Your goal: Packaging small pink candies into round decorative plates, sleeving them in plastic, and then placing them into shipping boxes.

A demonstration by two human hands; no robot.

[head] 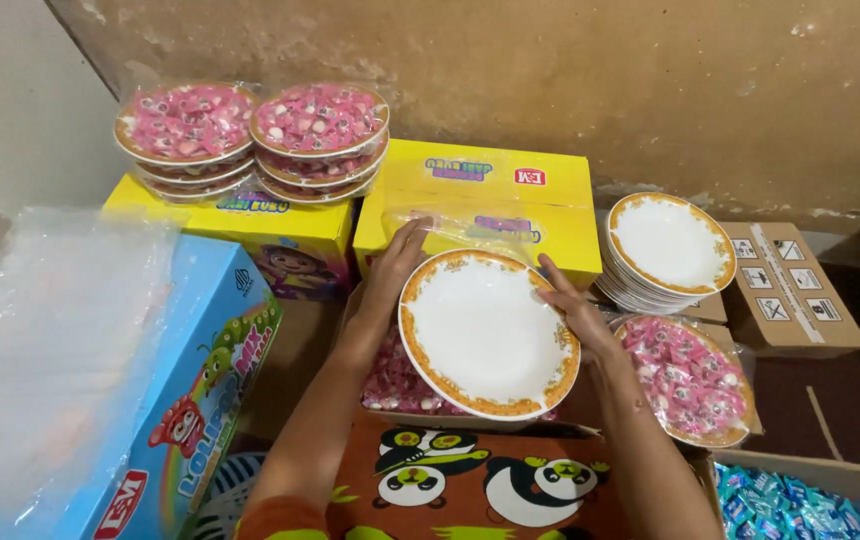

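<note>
I hold a white plate (482, 332) with an orange and gold rim, tilted, over an open carton of pink wrapped candies (395, 385). My left hand (393, 268) grips its upper left edge and also touches a clear plastic bag (470, 232) behind the plate. My right hand (572, 305) holds the plate's right rim. A stack of matching empty plates (668, 250) sits to the right, and a wrapped plate filled with pink candies (688, 378) lies just below it.
Two stacks of wrapped candy-filled plates (250, 135) rest on yellow cartons (490, 190) at the back. A blue carton (200, 380) under clear plastic stands left. A brown cardboard box (795, 290) lies right, blue wrapped sweets (790, 505) bottom right, a panda-print flap (470, 480) in front.
</note>
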